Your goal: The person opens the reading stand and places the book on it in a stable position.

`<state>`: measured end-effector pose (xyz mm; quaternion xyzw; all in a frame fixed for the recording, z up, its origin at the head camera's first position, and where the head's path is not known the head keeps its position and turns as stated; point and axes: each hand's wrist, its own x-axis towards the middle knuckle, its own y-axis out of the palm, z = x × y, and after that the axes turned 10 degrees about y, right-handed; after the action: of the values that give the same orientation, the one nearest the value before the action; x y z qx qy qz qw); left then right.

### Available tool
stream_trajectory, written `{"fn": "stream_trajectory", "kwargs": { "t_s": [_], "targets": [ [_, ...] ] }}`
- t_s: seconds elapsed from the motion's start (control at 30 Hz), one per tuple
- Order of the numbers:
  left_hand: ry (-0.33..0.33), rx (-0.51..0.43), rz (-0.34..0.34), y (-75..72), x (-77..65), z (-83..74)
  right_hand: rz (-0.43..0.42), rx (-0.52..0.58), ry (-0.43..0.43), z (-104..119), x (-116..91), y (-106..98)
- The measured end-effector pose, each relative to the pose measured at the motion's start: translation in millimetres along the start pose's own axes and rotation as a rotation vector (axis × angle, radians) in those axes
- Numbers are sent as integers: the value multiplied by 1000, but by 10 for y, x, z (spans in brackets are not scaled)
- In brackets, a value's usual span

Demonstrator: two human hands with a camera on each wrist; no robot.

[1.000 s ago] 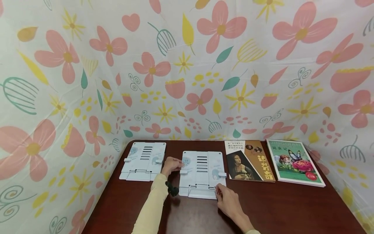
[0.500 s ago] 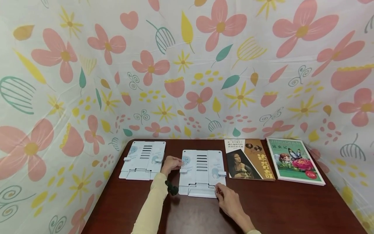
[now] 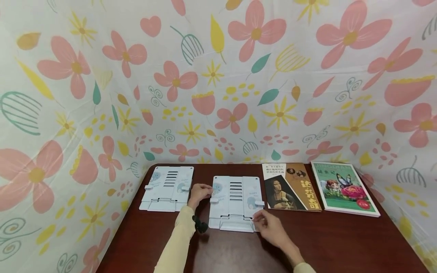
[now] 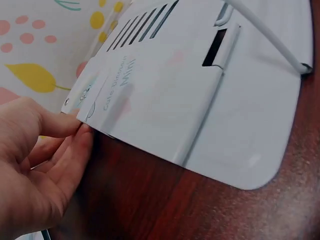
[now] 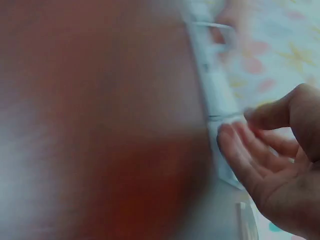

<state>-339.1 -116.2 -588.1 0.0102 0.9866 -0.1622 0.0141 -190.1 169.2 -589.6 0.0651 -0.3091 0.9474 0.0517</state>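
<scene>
A white book stand (image 3: 223,206) with slots, side clips and a wire page holder lies folded flat on the dark wooden table. My left hand (image 3: 199,194) pinches its left edge near the clip, thumb above and fingers below, as the left wrist view shows. Printed on the stand's plate (image 4: 150,100) are the words "Cute Dinosaur Mini". Beside the lower right corner is my right hand (image 3: 273,229), its fingers loosely bent at the stand's edge. In the blurred right wrist view, thumb and fingers stand apart with nothing seen between them.
A second white book stand (image 3: 164,193) lies flat to the left. On the right lie a brown and white book (image 3: 290,189) with a portrait and a green book (image 3: 346,189) with a butterfly. A flower-printed cloth (image 3: 218,94) hangs behind the table (image 3: 324,242).
My right hand has loosened from the stand's lower right corner and shifted slightly up and to the right. The left hand keeps its pinch on the left edge; the stand stays in place.
</scene>
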Motion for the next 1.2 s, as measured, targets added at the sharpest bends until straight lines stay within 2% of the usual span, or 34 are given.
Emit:
{"fn": "stream_trajectory", "kwargs": {
  "t_s": [0.07,0.13,0.27,0.33,0.43,0.57,0.67,0.8,0.93,1.07,1.2],
  "targets": [
    [20,9,-22,40,22,21,-94,18,27,-10,136,-88],
    [25,13,-35,78,63,11,-134,-12,118,-39,298,-176],
    [4,-2,-43,118,110,-47,-27,-79,288,-143,571,-225],
    [-13,-15,-48,112,99,-72,17,-96,309,-170,643,-198],
    [-21,-53,-55,91,95,-77,23,-96,322,-149,701,-157],
    [16,-119,-63,42,85,-101,12,-21,368,-110,757,-162],
    [72,-164,-86,1,70,-198,-26,67,384,-52,795,-216],
    [183,-217,-119,-83,0,-446,-81,170,347,100,844,-345],
    [277,-214,-132,-205,-156,-649,-101,229,262,263,866,-485],
    [345,-151,-122,-320,-340,-718,-102,252,164,394,833,-625],
    [444,-71,-109,-423,-512,-731,-108,248,66,498,744,-727]
  ]
}}
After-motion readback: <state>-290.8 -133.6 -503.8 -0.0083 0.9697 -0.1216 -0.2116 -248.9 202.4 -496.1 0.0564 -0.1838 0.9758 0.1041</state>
